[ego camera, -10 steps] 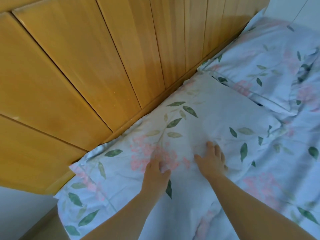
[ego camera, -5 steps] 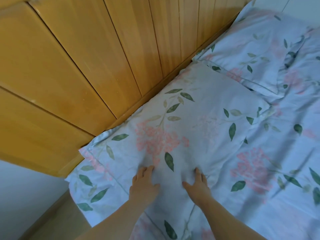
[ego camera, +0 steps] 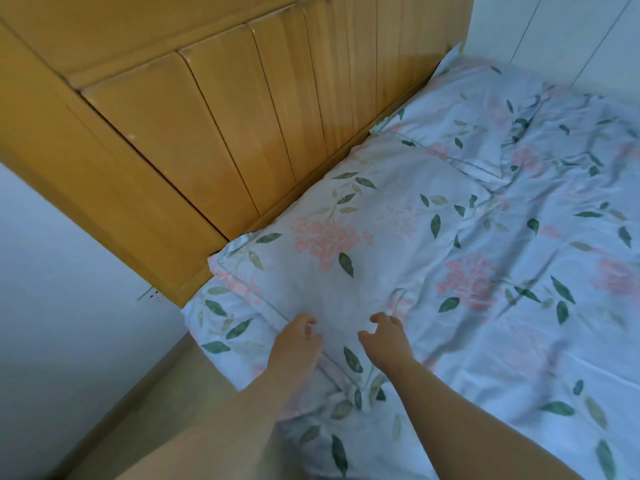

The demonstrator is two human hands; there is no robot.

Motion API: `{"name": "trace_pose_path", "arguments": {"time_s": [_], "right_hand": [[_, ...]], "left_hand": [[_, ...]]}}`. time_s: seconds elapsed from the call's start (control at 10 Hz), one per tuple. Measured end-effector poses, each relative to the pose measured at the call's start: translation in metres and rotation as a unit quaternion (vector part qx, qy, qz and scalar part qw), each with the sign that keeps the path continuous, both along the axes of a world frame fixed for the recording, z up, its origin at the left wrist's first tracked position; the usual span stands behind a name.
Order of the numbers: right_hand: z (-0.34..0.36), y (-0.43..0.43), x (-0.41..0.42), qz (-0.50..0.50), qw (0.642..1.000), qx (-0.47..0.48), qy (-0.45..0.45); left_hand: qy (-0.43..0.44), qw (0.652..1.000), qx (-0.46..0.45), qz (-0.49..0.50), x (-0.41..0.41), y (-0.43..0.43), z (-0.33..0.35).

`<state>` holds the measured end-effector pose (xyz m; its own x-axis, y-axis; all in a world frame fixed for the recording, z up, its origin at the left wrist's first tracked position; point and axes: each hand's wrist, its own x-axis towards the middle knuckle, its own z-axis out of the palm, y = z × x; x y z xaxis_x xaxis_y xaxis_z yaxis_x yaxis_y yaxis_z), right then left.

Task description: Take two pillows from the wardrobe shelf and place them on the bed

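Two pillows in pale blue cases with pink flowers and green leaves lie side by side on the bed, against the wooden headboard. The near pillow lies flat in front of me. The far pillow lies beyond it to the right. My left hand and my right hand hover at the near pillow's front edge, fingers loosely curled and apart, holding nothing. Whether the fingertips still touch the fabric is unclear.
The slatted yellow wooden headboard runs diagonally along the bed's head. A pale wall and a strip of floor lie to the left of the bed. The matching floral sheet is wrinkled on the right.
Both hands slid back from the middle of the near pillow to its front edge and lifted, fingers curling. The view pulled back, showing more headboard and bed.
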<state>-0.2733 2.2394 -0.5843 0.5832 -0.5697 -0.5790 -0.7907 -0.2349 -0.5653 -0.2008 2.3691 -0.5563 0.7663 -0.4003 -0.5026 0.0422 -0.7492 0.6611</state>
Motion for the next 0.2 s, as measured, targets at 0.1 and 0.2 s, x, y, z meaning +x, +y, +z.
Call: {"name": "trace_pose_path", "arguments": {"time_s": [0.1, 0.2], "right_hand": [[0.024, 0.021, -0.031, -0.013, 0.999, 0.013, -0.038], [0.046, 0.029, -0.058, -0.039, 0.997, 0.007, -0.061]], "left_hand": [[-0.013, 0.999, -0.029, 0.016, -0.029, 0.021, 0.033], [-0.007, 0.997, -0.064, 0.038, -0.054, 0.034, 0.058]]}}
